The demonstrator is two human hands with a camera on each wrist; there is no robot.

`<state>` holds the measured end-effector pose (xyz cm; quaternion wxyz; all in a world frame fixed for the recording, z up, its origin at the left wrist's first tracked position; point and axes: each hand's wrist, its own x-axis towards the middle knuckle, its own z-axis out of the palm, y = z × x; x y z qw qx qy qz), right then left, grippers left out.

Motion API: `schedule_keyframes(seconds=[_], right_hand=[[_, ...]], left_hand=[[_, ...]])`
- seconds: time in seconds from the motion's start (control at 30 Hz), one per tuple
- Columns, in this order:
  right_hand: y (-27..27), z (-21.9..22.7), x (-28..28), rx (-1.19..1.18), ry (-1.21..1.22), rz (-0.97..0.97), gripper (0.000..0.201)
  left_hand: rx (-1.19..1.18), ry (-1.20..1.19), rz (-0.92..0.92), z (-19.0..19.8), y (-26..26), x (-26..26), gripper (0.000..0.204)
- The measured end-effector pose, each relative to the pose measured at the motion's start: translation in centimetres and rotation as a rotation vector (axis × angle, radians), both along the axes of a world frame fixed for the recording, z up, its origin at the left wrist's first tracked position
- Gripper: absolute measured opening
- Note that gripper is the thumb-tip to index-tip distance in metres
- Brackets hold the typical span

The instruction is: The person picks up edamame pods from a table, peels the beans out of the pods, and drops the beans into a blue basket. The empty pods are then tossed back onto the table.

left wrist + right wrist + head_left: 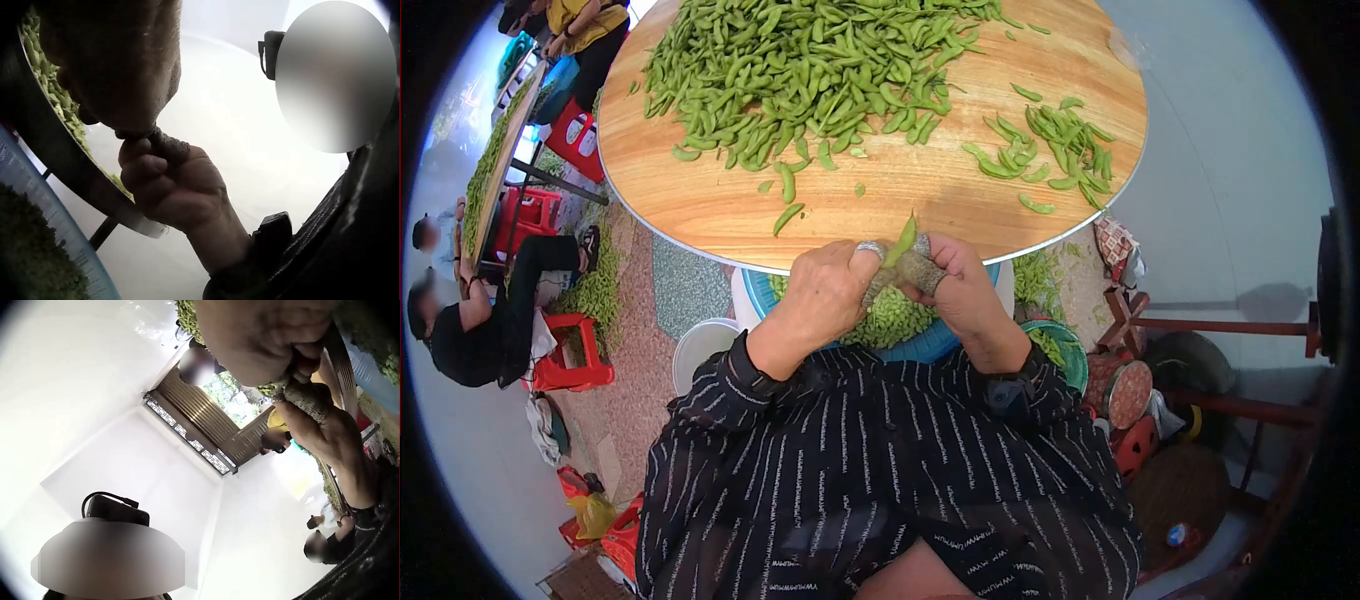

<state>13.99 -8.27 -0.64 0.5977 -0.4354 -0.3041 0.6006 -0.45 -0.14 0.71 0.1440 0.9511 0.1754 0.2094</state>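
Pod (902, 241) held: 1 | left hand (815, 296) + right hand (973, 300): 2 | blue basin (933, 346): 1

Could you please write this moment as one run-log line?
left hand and right hand: pinching one green pod | round table: large pod heap, smaller pile | blue basin: shelled beans

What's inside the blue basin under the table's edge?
Shelled green beans. The round tabletop, left hand and right hand hide parts of the blue basin; whatever lies there or beneath the top beans is covered.
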Motion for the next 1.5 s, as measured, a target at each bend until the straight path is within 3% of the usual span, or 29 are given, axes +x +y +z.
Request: schedule_keyframes(seconds=[0.07,0.13,0.2,0.27,0.3,0.37,0.4,0.47,0.5,0.57,0.67,0.73,0.77,0.83,0.87,0.97,1.03,1.1,1.17,1.2,1.27,1.3,1.4,1.47,1.5], right_hand=[[-0.1,0.1,-0.1,0.042,0.035,-0.002,0.011],[-0.1,0.4,-0.3,0.115,-0.141,-0.006,0.012],[-0.1,0.7,-0.6,0.155,-0.151,-0.022,0.013],[-0.1,0.7,-0.6,0.198,-0.163,-0.034,0.013],[-0.2,0.7,-0.5,0.239,-0.216,-0.034,0.014],[-0.2,0.7,-0.5,0.280,-0.268,-0.034,0.014],[-0.2,0.8,-0.5,0.320,-0.320,-0.047,0.014],[-0.2,0.9,-0.4,0.364,-0.372,-0.057,0.014],[-0.3,0.9,-0.1,0.337,-0.412,-0.044,0.014],[-0.2,0.6,0.3,0.319,-0.447,-0.018,0.014],[-0.3,0.1,0.6,0.274,-0.476,0.016,0.015],[-0.3,0.5,0.7,0.382,-0.770,0.060,0.016],[-0.2,0.7,0.7,0.383,-0.768,0.064,0.016],[-0.1,1.2,0.8,0.468,-1.099,0.086,0.014],[-0.1,1.2,0.8,0.468,-1.100,0.087,0.014],[0.0,1.4,1.0,0.382,-1.078,0.089,0.011],[0.1,1.7,2.1,0.308,-0.834,-0.034,0.010],[0.7,1.5,4.8,0.180,-0.928,-0.160,0.010],[1.6,0.9,8.3,0.128,-0.953,-0.211,0.013],[1.2,1.1,9.2,0.131,-0.954,-0.210,0.013],[1.4,2.1,10.3,-0.026,-1.321,-0.408,0.021],[1.5,2.2,10.4,-0.012,-1.320,-0.403,0.021],[0.3,1.7,9.8,0.027,-1.170,-0.494,0.031],[0.1,0.7,8.5,0.150,-1.036,-0.491,0.034],[0.0,0.6,7.6,0.152,-1.033,-0.493,0.034]], left_hand=[[-0.035,-0.010,0.060,0.2,-0.2,0.0,0.032],[-0.089,-0.075,0.047,0.6,-0.3,-0.1,0.032],[-0.144,-0.142,0.035,0.3,-0.3,0.1,0.032],[-0.468,-0.379,-0.025,-1.0,-0.3,0.4,0.024],[-0.467,-0.378,-0.025,-1.1,-0.4,0.5,0.024],[-0.877,-0.520,-0.020,-1.3,-0.8,0.4,0.017],[-0.877,-0.520,-0.019,-1.5,-0.6,0.4,0.017],[-1.350,-0.452,0.044,-1.8,0.0,0.2,0.016],[-1.343,-0.456,0.046,-1.3,-0.2,0.4,0.016],[-0.864,-0.404,0.111,-0.1,-0.8,0.5,0.013],[-0.898,-0.249,0.070,-0.5,-0.5,-0.3,0.008],[-0.929,-0.301,0.075,-1.1,-0.6,-0.3,0.010],[-0.961,-0.350,0.073,-1.2,-0.7,-0.3,0.013],[-1.056,-0.376,0.086,-1.0,-0.9,-0.2,0.013],[-1.153,-0.400,0.095,-0.9,-1.0,-0.1,0.013],[-1.092,-0.289,0.109,-1.4,-1.1,-0.8,0.017],[-1.017,-0.170,0.087,0.4,-1.3,-1.3,0.022],[-0.942,-0.050,0.062,1.0,-1.3,-1.8,0.026],[-0.493,-0.118,0.009,0.9,-1.2,-2.3,0.034],[-0.491,-0.120,0.010,1.2,-1.0,-2.6,0.034],[-0.360,0.057,0.032,2.3,-0.1,-3.1,0.029],[-0.353,0.053,0.043,2.4,0.5,-3.3,0.029],[-0.231,-0.148,0.169,2.6,3.0,-3.4,0.020],[-0.269,-0.050,0.562,3.3,5.6,-3.3,0.017],[-0.265,-0.048,0.561,2.9,6.7,-3.3,0.017]])
